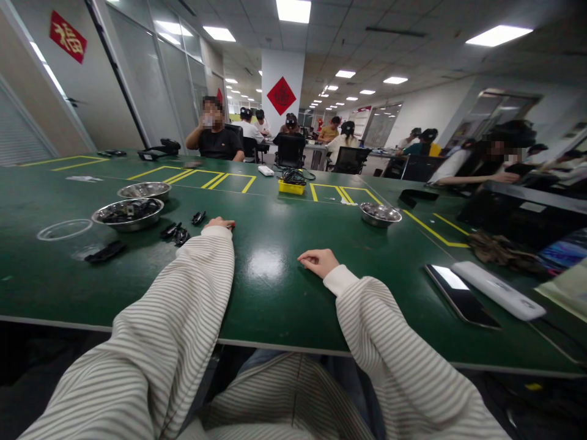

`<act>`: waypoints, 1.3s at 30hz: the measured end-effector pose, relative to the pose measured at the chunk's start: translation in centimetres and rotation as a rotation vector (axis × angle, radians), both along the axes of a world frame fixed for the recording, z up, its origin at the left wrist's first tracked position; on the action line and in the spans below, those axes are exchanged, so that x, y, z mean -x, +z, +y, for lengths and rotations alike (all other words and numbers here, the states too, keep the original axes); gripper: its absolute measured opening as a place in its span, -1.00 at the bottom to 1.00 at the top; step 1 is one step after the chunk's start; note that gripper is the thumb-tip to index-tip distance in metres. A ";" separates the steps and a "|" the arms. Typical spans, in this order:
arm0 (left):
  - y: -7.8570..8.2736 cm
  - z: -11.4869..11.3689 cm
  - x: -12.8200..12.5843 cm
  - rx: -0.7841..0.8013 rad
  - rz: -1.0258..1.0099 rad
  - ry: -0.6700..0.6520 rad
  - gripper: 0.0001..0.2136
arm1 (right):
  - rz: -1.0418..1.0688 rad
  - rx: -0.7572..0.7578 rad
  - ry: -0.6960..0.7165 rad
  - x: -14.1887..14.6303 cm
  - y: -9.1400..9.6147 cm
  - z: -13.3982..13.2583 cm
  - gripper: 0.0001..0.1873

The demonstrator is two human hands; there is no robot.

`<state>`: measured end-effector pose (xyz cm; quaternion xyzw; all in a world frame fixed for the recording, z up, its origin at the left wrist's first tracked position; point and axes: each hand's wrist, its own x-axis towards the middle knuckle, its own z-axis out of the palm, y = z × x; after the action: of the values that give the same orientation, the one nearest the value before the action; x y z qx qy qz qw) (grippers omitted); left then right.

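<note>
Striped sleeves [183,318] resting on green table [270,287], black clips [177,233] just beside left hand [219,223], its fingers sleeve-hidden, grip unreadable, right hand [318,261] loosely curled, empty

Small black pieces [175,233], glossy, lying loose in a tight cluster on the green tabletop [270,269], just beside the left hand [219,223]; one slightly apart, behind.

Green table [275,293], glass walls [151,79], ceiling lights [293,9]

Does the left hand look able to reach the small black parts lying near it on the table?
Probably yes: the left hand rests just right of the black parts, with only bare green table between them.
</note>
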<state>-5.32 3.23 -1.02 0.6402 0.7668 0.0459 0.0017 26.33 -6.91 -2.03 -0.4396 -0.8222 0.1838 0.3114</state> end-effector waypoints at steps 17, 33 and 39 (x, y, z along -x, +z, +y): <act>0.6 -2.6 -3.9 -0.253 0.009 -0.340 -0.79 | 0.009 0.018 -0.006 0.1 0.6 -0.3 -0.82; -1.4 -8.1 -15.4 -0.237 -0.183 -0.919 -0.68 | -0.021 -0.016 -0.191 0.4 0.7 0.2 -0.78; 0.8 -5.5 -9.7 -0.337 -0.020 -0.439 -0.68 | -0.073 0.035 -0.090 -0.2 1.0 0.0 -0.77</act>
<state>4.34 -2.22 -0.24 0.7819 0.5912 0.1775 -0.0873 26.49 -6.95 -0.99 -0.4878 -0.8091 0.1680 0.2815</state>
